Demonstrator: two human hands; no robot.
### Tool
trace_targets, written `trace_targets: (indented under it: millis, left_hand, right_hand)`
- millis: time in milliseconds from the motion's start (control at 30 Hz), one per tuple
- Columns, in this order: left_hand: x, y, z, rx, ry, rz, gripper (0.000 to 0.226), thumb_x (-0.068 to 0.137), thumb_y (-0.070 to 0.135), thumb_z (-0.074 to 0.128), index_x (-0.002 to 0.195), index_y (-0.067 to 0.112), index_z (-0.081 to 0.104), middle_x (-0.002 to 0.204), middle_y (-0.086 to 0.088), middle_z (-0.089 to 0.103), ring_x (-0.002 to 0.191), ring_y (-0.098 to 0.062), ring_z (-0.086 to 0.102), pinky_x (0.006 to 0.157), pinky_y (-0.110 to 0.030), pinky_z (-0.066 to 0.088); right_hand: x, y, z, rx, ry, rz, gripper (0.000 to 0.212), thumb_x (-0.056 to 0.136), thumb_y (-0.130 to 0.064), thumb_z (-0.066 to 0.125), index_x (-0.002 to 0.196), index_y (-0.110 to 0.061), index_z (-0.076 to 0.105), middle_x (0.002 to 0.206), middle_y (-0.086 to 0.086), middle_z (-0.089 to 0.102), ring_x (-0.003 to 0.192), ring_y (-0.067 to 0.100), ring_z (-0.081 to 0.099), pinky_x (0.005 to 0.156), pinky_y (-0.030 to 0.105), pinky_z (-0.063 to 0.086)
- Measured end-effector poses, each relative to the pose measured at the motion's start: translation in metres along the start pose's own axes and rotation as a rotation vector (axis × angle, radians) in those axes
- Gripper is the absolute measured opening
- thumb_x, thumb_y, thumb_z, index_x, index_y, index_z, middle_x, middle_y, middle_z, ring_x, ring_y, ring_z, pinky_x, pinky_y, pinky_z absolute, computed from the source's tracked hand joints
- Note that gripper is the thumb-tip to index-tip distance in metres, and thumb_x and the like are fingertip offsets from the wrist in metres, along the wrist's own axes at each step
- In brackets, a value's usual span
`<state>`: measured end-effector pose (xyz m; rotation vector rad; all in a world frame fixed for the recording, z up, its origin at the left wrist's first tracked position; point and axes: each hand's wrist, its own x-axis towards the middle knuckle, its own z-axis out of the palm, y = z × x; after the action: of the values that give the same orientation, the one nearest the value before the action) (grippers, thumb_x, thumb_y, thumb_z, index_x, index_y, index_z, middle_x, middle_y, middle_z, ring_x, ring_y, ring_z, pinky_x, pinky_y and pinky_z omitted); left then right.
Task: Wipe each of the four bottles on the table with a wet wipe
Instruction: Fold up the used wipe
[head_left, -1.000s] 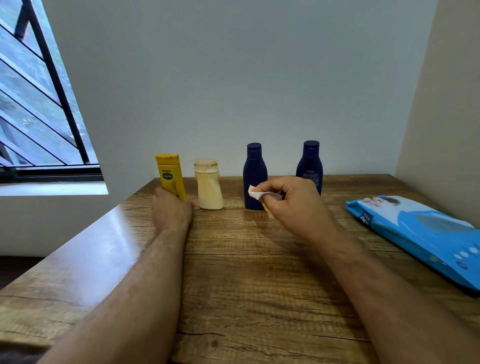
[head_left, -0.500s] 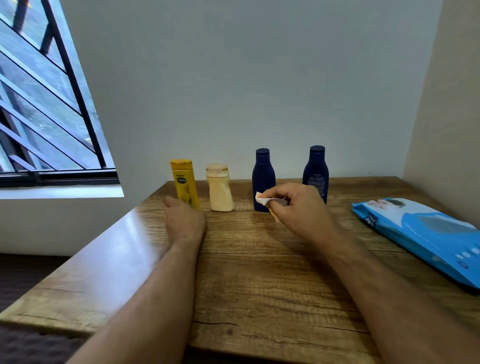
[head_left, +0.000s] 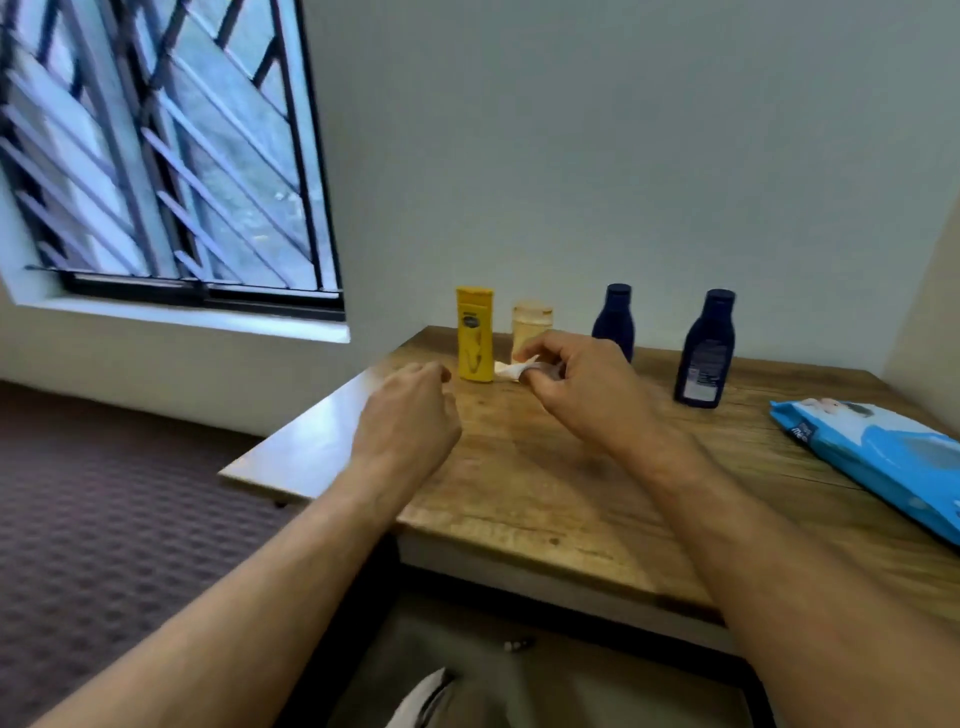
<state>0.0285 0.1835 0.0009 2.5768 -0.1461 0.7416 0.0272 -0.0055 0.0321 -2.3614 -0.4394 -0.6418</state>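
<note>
Wooden worktop: my right hand pinches the wet wipe; left hand, loosely curled, holds nothing. I judge the yellow bottle, at eleven o'clock, needs gripping next.

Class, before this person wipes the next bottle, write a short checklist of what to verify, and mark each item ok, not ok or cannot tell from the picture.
1. Wet wipe in the right hand: ok, pinched in its grip.
2. Left hand free to steady a bottle: ok, it holds nothing.
3. Yellow bottle upright and nearest the wipe: ok.
4. Cream bottle upright: cannot tell, the right hand covers its base.
5. Two dark blue bottles upright: ok.
6. Wipe still moist: cannot tell.
</note>
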Motion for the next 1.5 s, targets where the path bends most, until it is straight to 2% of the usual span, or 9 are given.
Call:
trace_targets:
  millis: [67, 200, 367, 467, 633, 933, 1267, 1400, 1500]
  left_hand:
    - [-0.021, -0.028, -0.032, 0.047, 0.042, -0.009, 0.035, 0.097, 0.02, 0.053, 0.13, 0.014, 0.063, 0.128, -0.008, 0.066, 0.116, -0.029, 0.061, 0.097, -0.036, 0.045]
    - [-0.065, -0.092, -0.083, 0.13, 0.115, -0.067, 0.036, 0.092, 0.022, 0.058, 0.127, 0.011, 0.066, 0.122, -0.011, 0.068, 0.113, -0.033, 0.062, 0.094, -0.042, 0.047]
    - [-0.138, -0.179, -0.097, 0.192, 0.106, -0.195, 0.039, 0.094, 0.022, 0.058, 0.132, 0.011, 0.063, 0.126, -0.01, 0.067, 0.117, -0.032, 0.061, 0.095, -0.043, 0.047]
    - [-0.181, -0.225, -0.084, 0.185, 0.047, -0.274, 0.038, 0.096, 0.018, 0.058, 0.133, 0.008, 0.062, 0.125, -0.012, 0.067, 0.115, -0.033, 0.062, 0.095, -0.045, 0.047]
    - [-0.241, -0.287, -0.041, 0.174, -0.085, -0.431, 0.033, 0.093, 0.014, 0.06, 0.125, 0.007, 0.067, 0.116, -0.014, 0.07, 0.109, -0.035, 0.065, 0.091, -0.044, 0.049]
    - [-0.321, -0.358, 0.061, 0.182, -0.401, -0.702, 0.04, 0.098, 0.015, 0.05, 0.136, 0.015, 0.06, 0.131, -0.006, 0.065, 0.126, -0.026, 0.058, 0.102, -0.042, 0.045]
    - [-0.37, -0.388, 0.135, 0.072, -0.654, -0.869, 0.043, 0.093, 0.011, 0.048, 0.134, 0.015, 0.06, 0.132, -0.007, 0.064, 0.129, -0.026, 0.054, 0.105, -0.037, 0.042]
    - [-0.378, -0.392, 0.146, -0.014, -0.708, -0.885, 0.041, 0.099, 0.026, 0.05, 0.138, 0.017, 0.058, 0.141, -0.003, 0.06, 0.133, -0.022, 0.052, 0.11, -0.033, 0.039]
    - [-0.388, -0.395, 0.155, -0.019, -0.753, -0.919, 0.041, 0.099, 0.028, 0.049, 0.138, 0.019, 0.058, 0.143, -0.002, 0.059, 0.135, -0.022, 0.05, 0.112, -0.037, 0.041]
  right_hand:
    - [-0.008, -0.036, 0.019, 0.032, -0.015, -0.083, 0.012, 0.088, -0.032, 0.068, 0.1, -0.031, 0.071, 0.086, -0.016, 0.065, 0.07, -0.003, 0.055, 0.061, 0.014, 0.04]
    - [-0.027, -0.108, 0.067, 0.09, -0.088, -0.23, 0.017, 0.084, -0.043, 0.069, 0.094, -0.03, 0.073, 0.083, -0.016, 0.069, 0.069, 0.002, 0.056, 0.065, 0.018, 0.045]
    - [-0.06, -0.17, 0.155, 0.057, -0.253, -0.368, 0.01, 0.083, -0.026, 0.068, 0.088, -0.028, 0.076, 0.077, -0.015, 0.06, 0.074, -0.003, 0.046, 0.066, 0.003, 0.034]
    - [-0.078, -0.179, 0.213, -0.016, -0.459, -0.371, 0.017, 0.084, -0.023, 0.062, 0.092, -0.027, 0.076, 0.082, -0.009, 0.059, 0.08, 0.009, 0.056, 0.073, 0.018, 0.042]
    - [-0.107, -0.166, 0.314, -0.059, -0.736, -0.221, 0.003, 0.078, -0.034, 0.068, 0.08, -0.031, 0.068, 0.077, -0.008, 0.068, 0.079, 0.014, 0.065, 0.075, 0.031, 0.056]
    - [-0.183, -0.102, 0.479, -0.124, -1.195, -0.079, 0.012, 0.079, -0.023, 0.065, 0.071, -0.033, 0.065, 0.091, -0.002, 0.07, 0.085, 0.021, 0.067, 0.079, 0.032, 0.057]
    - [-0.224, -0.035, 0.553, -0.141, -1.442, -0.011, 0.028, 0.079, -0.007, 0.063, 0.093, -0.026, 0.078, 0.102, 0.002, 0.073, 0.09, 0.019, 0.068, 0.087, 0.032, 0.055]
    - [-0.249, -0.032, 0.576, -0.185, -1.605, 0.0, 0.032, 0.091, -0.019, 0.061, 0.122, -0.017, 0.067, 0.121, 0.009, 0.064, 0.106, 0.027, 0.063, 0.096, 0.037, 0.051]
    - [-0.266, -0.033, 0.594, -0.188, -1.708, -0.055, 0.034, 0.088, -0.023, 0.062, 0.121, -0.015, 0.066, 0.122, 0.011, 0.064, 0.11, 0.03, 0.061, 0.096, 0.042, 0.051]
